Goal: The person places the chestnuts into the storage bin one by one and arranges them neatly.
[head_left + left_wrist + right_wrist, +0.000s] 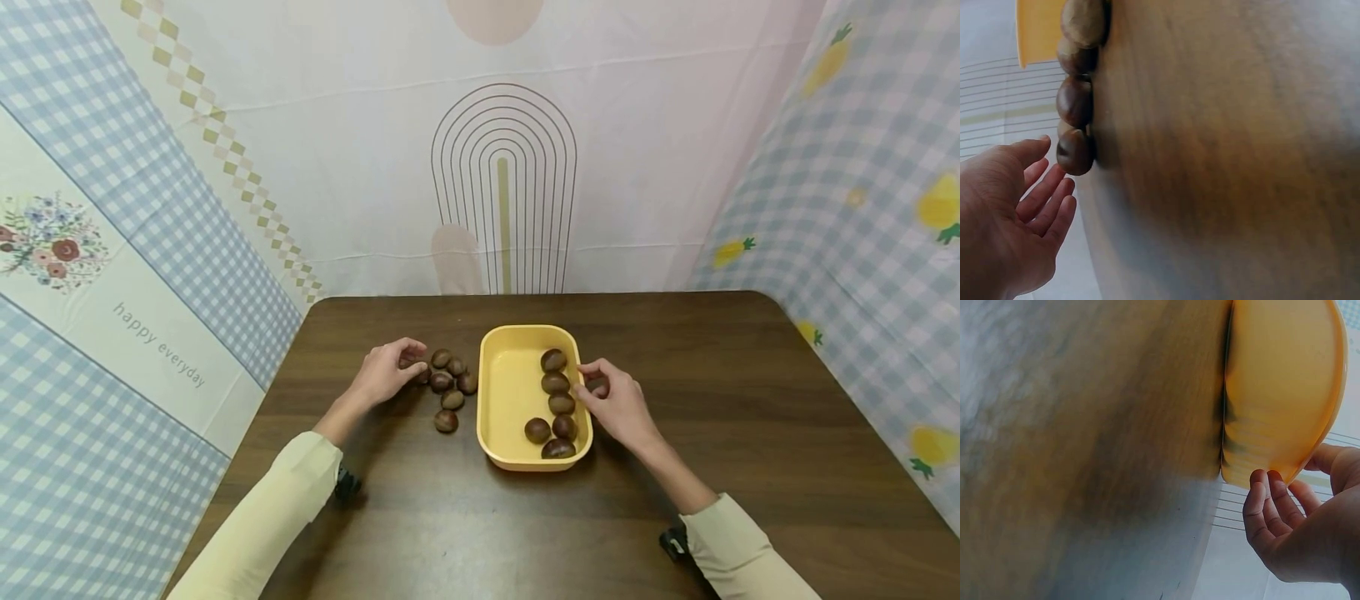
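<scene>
Several brown chestnuts lie in a loose cluster on the table, left of a yellow rectangular container. My left hand is at the cluster's left edge, thumb and fingers spread apart beside the nearest chestnut; a small gap or light touch cannot be told apart. Inside the container, several more chestnuts sit along its right side. My right hand holds the container's right wall, the thumb over the rim and the fingers curled against the outside.
The brown wooden table extends around the container. A pale patterned cloth hangs behind its far edge, with checked cloths at the sides. Dark wrist devices are at both sleeves.
</scene>
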